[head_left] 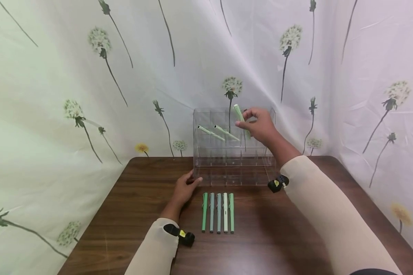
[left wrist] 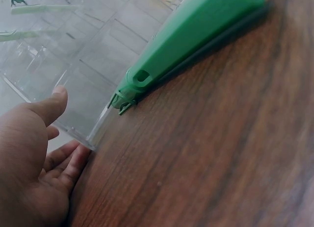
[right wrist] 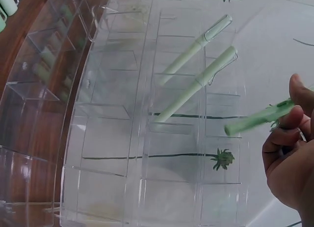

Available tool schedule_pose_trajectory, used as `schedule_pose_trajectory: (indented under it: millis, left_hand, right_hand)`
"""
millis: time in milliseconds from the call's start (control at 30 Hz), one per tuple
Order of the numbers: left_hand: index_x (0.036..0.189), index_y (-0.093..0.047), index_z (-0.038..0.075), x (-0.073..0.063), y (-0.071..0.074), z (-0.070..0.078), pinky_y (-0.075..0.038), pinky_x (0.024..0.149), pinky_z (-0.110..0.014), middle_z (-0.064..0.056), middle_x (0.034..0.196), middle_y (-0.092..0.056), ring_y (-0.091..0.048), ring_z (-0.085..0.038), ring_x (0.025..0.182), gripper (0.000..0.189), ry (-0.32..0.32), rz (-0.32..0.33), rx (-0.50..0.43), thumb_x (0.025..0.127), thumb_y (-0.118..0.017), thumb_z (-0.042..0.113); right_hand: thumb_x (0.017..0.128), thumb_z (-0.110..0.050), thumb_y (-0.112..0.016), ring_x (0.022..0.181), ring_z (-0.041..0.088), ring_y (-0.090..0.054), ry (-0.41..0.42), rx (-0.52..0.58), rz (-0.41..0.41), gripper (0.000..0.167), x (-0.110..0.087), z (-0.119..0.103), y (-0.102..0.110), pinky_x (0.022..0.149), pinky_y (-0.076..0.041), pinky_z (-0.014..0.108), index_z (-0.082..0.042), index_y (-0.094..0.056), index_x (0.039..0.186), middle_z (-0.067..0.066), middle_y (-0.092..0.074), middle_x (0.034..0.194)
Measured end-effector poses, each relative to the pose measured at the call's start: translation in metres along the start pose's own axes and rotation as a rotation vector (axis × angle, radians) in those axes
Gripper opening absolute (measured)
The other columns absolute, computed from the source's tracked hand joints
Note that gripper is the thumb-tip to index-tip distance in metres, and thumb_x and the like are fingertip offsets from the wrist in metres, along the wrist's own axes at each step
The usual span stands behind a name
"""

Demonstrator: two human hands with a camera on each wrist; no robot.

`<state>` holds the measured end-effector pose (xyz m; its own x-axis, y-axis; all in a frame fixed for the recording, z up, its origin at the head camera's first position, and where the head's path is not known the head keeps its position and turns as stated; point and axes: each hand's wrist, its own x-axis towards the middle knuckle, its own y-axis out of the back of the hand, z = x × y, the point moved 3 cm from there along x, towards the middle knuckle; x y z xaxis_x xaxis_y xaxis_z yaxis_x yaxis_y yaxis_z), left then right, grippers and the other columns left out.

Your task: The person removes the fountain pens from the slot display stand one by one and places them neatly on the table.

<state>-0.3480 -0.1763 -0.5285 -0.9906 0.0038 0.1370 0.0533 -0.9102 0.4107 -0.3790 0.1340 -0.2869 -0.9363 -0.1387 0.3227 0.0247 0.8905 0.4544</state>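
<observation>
My right hand pinches a light green pen between thumb and fingers, above the top tier of a clear stepped organizer. The right wrist view shows this pen slanted, its near end apart from the dividers. Two pale green capped pens lean in neighbouring top compartments on the left. At the organizer's lower front-left corner rests my left hand, thumb at the front and fairly straight fingers along the side. Close by, a green pen lies on the table.
In front of the organizer, several pens lie in a parallel row: green, blue-grey, whitish and light green. A brown wooden table bears everything. Behind it hangs a dandelion-print curtain.
</observation>
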Motion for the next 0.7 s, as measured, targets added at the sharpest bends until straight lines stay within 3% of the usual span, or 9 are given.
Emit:
schedule_pose_trajectory:
  millis: [100,267,700]
  left_hand:
    - [0.165,-0.049,0.011,0.001,0.0,0.0,-0.048,0.121,-0.059,-0.023,0.152,-0.064,-0.06,-0.041,0.144,0.07,-0.001,0.006,0.006,0.106,-0.075,0.036]
    - [0.165,-0.05,0.012,0.001,0.0,0.0,-0.049,0.12,-0.059,-0.021,0.15,-0.065,-0.061,-0.04,0.143,0.069,-0.003,0.006,0.012,0.106,-0.075,0.037]
    - [0.166,-0.048,0.012,0.0,0.0,0.001,-0.047,0.121,-0.059,-0.021,0.152,-0.064,-0.06,-0.04,0.144,0.07,0.004,0.006,0.014,0.106,-0.074,0.037]
  right_hand:
    - [0.101,-0.028,-0.082,0.083,0.019,-0.069,0.01,0.003,-0.025,0.026,-0.007,0.002,0.0,0.063,-0.054,0.033,-0.009,-0.069,0.113,0.01,-0.064,0.123]
    - [0.1,-0.027,-0.083,0.066,0.016,-0.059,-0.009,0.032,-0.08,0.027,-0.018,0.012,-0.001,0.063,-0.056,0.032,-0.008,-0.066,0.109,0.012,-0.065,0.123]
    - [0.096,-0.018,-0.087,0.062,0.016,-0.065,-0.123,0.14,-0.212,0.031,-0.039,0.039,-0.007,0.063,-0.058,0.033,-0.006,-0.059,0.096,0.002,-0.073,0.085]
